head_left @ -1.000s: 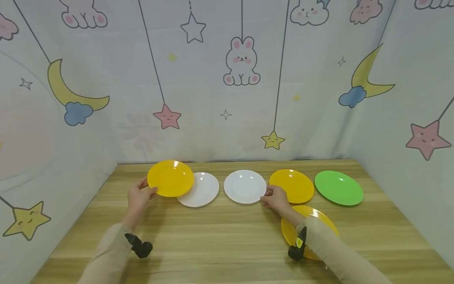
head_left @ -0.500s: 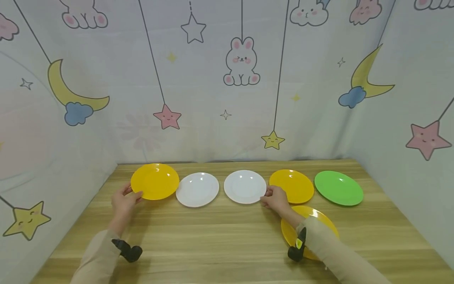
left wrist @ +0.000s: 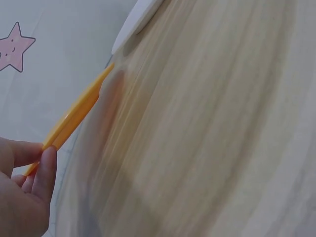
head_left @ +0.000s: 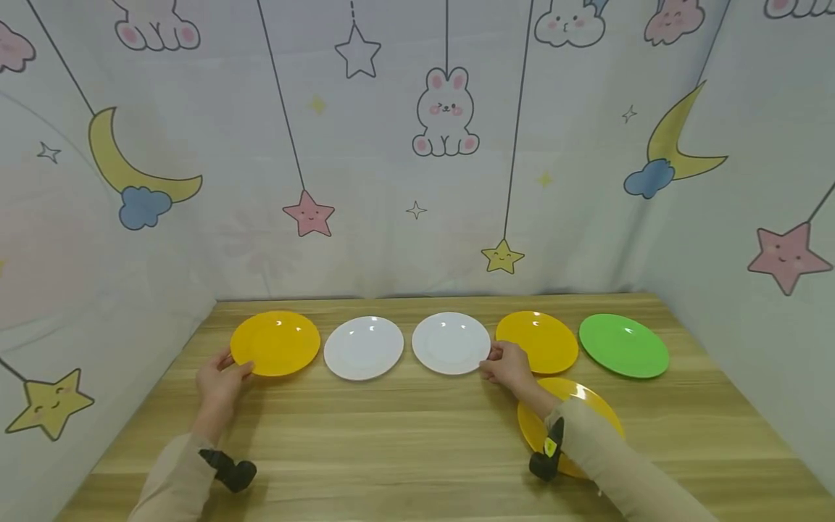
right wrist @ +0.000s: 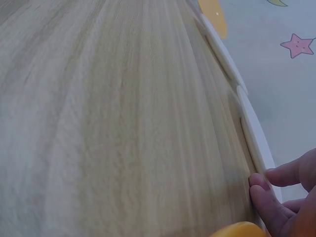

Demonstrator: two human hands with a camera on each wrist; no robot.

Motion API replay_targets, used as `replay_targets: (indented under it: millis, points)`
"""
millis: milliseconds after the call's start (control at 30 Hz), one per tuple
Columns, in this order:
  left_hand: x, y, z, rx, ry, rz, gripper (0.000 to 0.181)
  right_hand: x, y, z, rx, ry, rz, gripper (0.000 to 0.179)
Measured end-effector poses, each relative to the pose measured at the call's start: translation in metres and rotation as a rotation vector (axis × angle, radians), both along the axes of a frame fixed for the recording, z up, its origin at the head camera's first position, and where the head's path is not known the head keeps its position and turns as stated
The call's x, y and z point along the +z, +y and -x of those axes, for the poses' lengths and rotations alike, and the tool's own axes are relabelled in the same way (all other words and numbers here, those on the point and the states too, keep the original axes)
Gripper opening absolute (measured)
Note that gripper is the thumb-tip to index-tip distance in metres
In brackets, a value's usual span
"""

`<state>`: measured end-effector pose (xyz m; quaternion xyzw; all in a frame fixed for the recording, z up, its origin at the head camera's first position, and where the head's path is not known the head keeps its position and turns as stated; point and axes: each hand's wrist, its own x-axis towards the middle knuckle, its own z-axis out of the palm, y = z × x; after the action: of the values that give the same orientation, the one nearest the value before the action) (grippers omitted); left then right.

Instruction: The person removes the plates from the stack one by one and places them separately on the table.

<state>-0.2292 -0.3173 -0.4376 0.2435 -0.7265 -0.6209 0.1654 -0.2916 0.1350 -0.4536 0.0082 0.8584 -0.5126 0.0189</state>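
Observation:
At the left end of a row of plates, my left hand point(head_left: 220, 384) pinches the near-left rim of a yellow plate point(head_left: 275, 343). The left wrist view shows this yellow plate point(left wrist: 74, 118) close over the wooden table, with thumb and fingers on its edge. My right hand point(head_left: 510, 366) pinches the right rim of a white plate point(head_left: 450, 342) lying in the middle of the row. In the right wrist view, thumb and fingertips grip that white plate point(right wrist: 256, 136). A second white plate point(head_left: 364, 348) lies between the two held plates.
Right of the right hand lie another yellow plate point(head_left: 538, 341) and a green plate point(head_left: 623, 346). One more yellow plate point(head_left: 531, 428) sits nearer, partly under the right forearm. A patterned cloth backdrop point(head_left: 391, 254) rises behind the wooden table point(head_left: 391, 449).
My left hand has carried the yellow plate leftward and down, from overlapping the white plate to the row's left end. The right hand has stayed at its white plate's rim.

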Motion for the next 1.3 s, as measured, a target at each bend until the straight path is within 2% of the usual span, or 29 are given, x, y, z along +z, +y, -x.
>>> replay_targets:
  millis: [367, 500, 700, 900, 1133, 1300]
  points:
    - [-0.007, -0.001, 0.001, -0.036, -0.014, -0.079, 0.068, 0.002, 0.001, -0.002, -0.017, -0.01, -0.006, 0.035]
    - [-0.007, -0.001, 0.003, -0.062, -0.027, -0.066, 0.068, 0.003, 0.002, -0.003, -0.015, -0.018, -0.006, 0.033]
    - [-0.009, 0.0, 0.003, -0.057, -0.073, -0.031, 0.062, 0.005, 0.002, -0.004, -0.007, -0.024, -0.002, 0.025]
    - [-0.012, 0.001, 0.002, -0.106, -0.085, -0.008, 0.061, 0.005, 0.001, -0.003, 0.005, -0.031, -0.006, 0.022]
    - [-0.013, -0.001, 0.002, -0.115, -0.118, 0.053, 0.061, 0.005, 0.001, -0.001, 0.001, -0.046, 0.0, 0.034]
    - [-0.014, -0.002, 0.001, -0.107, -0.122, 0.08, 0.059, 0.005, 0.001, -0.001, 0.01, -0.053, -0.023, 0.031]
